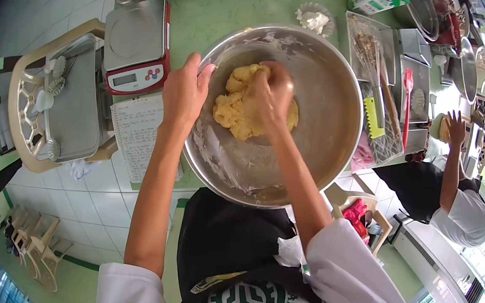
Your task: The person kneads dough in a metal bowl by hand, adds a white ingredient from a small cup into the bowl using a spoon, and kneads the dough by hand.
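Note:
A large steel mixing bowl (327, 120) stands on the green table in front of me, its inner wall smeared with pale residue. Lumpy yellow dough (241, 114) lies in its left half. My left hand (186, 88) is closed on the bowl's left rim, thumb toward the inside. Down in the bowl, my right hand (272, 94) presses into the dough with fingers curled; the fingertips are partly hidden in it.
Left of the bowl are a red kitchen scale (137, 43) and a handwritten sheet (145, 131). To the right, metal trays (387, 48) hold a whisk (368, 48), a yellow scraper (374, 117) and a red-handled tool (407, 106). Another person (465, 201) works farther right.

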`<state>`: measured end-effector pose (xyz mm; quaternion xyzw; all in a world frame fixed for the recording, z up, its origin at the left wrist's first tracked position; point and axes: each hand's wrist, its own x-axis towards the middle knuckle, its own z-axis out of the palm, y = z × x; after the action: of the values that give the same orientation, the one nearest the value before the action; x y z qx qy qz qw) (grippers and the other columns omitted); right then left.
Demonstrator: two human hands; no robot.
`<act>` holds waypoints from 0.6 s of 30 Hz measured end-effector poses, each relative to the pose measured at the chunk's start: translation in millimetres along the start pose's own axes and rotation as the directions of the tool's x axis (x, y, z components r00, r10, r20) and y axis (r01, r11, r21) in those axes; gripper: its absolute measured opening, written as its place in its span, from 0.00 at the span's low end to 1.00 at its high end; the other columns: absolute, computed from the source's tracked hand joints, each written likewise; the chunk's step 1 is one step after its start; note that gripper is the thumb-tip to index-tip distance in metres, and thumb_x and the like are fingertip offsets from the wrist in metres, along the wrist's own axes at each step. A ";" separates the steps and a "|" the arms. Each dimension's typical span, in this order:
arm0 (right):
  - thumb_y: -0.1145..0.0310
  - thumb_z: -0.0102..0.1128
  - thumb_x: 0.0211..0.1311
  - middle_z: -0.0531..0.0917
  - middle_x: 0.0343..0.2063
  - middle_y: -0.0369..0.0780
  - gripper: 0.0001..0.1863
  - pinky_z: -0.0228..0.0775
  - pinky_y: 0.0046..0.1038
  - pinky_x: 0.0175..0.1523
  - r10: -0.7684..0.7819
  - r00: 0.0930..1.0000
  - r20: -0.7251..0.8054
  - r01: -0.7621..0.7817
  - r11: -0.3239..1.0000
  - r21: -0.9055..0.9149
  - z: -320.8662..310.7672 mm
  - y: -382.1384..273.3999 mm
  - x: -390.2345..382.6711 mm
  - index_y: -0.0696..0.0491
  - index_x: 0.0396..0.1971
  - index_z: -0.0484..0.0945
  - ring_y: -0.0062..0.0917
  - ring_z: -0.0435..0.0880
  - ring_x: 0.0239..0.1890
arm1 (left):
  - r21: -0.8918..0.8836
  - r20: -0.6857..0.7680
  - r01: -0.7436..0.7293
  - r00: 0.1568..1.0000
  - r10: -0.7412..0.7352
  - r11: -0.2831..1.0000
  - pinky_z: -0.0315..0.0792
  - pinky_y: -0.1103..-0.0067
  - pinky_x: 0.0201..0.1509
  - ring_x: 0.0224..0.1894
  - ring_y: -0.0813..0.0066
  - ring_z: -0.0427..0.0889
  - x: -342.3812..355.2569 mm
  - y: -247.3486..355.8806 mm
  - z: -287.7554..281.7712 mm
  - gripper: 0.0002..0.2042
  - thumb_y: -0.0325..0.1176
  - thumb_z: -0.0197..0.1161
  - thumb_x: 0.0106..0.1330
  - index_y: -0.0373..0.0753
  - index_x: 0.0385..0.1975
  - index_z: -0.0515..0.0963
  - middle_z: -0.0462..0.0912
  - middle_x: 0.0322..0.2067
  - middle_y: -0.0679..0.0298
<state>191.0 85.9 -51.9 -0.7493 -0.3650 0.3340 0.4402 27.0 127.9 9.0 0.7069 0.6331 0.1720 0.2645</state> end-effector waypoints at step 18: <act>0.59 0.49 0.62 0.81 0.20 0.45 0.17 0.72 0.34 0.32 -0.236 0.903 0.360 0.367 0.859 -0.357 -69.4 -46.0 8.7 0.55 0.22 0.78 0.38 0.81 0.26 | -0.025 -0.094 -0.158 0.983 0.155 0.987 0.68 0.57 0.30 0.29 0.42 0.77 -13.3 6.6 13.4 0.11 0.37 0.57 0.64 0.36 0.32 0.67 0.79 0.23 0.47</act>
<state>240.8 80.3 15.1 -0.6979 -0.6048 0.2855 0.2563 38.2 112.4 3.4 0.7415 0.5842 0.2347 0.2319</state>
